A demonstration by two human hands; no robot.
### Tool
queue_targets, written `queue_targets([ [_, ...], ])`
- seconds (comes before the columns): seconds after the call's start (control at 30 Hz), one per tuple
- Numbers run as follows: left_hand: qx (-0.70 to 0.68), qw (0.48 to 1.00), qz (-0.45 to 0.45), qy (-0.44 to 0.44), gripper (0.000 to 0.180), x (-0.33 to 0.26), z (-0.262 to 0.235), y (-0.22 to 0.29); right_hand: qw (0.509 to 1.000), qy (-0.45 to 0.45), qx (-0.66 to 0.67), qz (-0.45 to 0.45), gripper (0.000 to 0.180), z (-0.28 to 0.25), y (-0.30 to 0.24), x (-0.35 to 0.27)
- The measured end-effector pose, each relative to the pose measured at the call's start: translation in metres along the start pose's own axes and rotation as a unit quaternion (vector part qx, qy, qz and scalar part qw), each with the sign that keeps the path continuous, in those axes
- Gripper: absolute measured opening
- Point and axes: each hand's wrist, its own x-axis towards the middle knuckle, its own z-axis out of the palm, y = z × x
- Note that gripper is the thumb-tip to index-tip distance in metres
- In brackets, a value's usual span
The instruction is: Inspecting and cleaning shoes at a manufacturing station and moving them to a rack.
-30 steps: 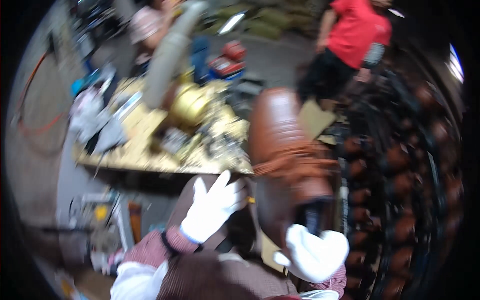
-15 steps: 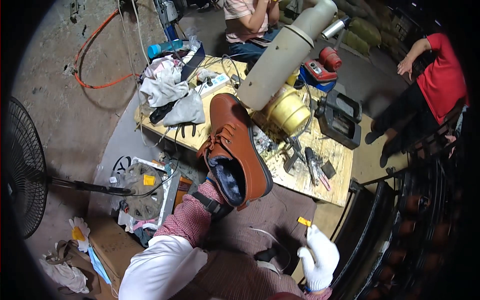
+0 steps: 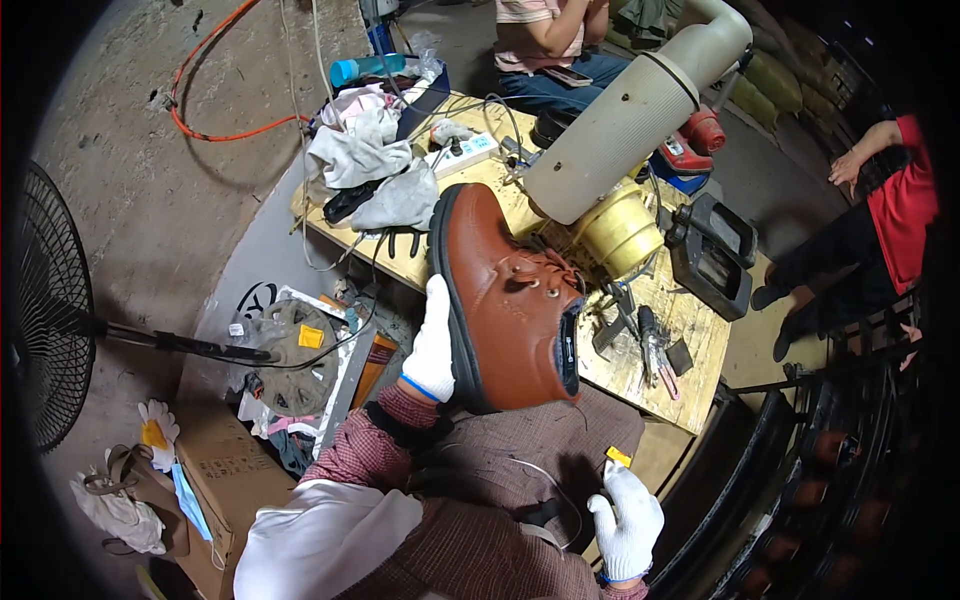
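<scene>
A reddish-brown lace-up leather shoe [image 3: 510, 310] with a black sole stands toe up in front of me. My left hand [image 3: 431, 345], in a white knit glove, is closed on it from the sole side; its fingers behind the shoe are hidden. The dark lining shows at the shoe's opening on the right. Lower right, over my lap, my right hand [image 3: 628, 522] wears a matching glove. Between its fingertips it pinches a small yellow tag [image 3: 618, 457], apart from the shoe.
Beyond the shoe is a wooden table [image 3: 690, 385] with a thick grey pipe [image 3: 610, 140], a yellow cylinder [image 3: 622, 232], tools [image 3: 655, 350] and cloths [image 3: 360, 150]. A black fan [image 3: 55, 310] stands left, racks [image 3: 800, 480] right. Two people are farther off, one in red [image 3: 895, 210].
My left hand has turned the shoe, so its side and sole edge now face me instead of its opening. My right hand still pinches the tag, barely moved. The whole view has shifted.
</scene>
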Motion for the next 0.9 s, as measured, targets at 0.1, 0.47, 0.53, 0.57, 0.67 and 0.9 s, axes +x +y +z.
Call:
queue_targets([
  [0.1, -0.019, 1.0, -0.015, -0.014, 0.072, 0.007, -0.002, 0.001, 1.0, -0.013, -0.007, -0.013, 0.036, 0.002, -0.002, 0.001],
  [0.47, -0.017, 1.0, 0.008, -0.02, 0.073, -0.011, -0.002, -0.009, 0.991, -0.009, 0.128, 0.031, 0.072, 0.014, -0.007, 0.003],
  [0.53, -0.077, 0.989, -0.044, -0.121, 0.073, -0.026, 0.0, -0.035, 0.992, -0.014, 0.121, -0.034, 0.074, 0.007, -0.014, 0.011],
  [0.57, -0.118, 0.97, -0.097, -0.188, 0.072, -0.039, -0.005, -0.047, 0.989, -0.027, 0.122, -0.077, 0.075, 0.005, -0.014, 0.014],
  [0.67, -0.049, 0.973, -0.121, -0.19, 0.078, -0.092, 0.008, -0.061, 0.976, -0.127, 0.135, -0.114, 0.063, 0.022, 0.0, -0.005],
  [0.9, 0.255, 0.823, -0.147, -0.486, 0.086, -0.079, 0.092, -0.067, 0.974, 0.146, 0.152, 0.081, 0.043, -0.181, -0.066, -0.031],
])
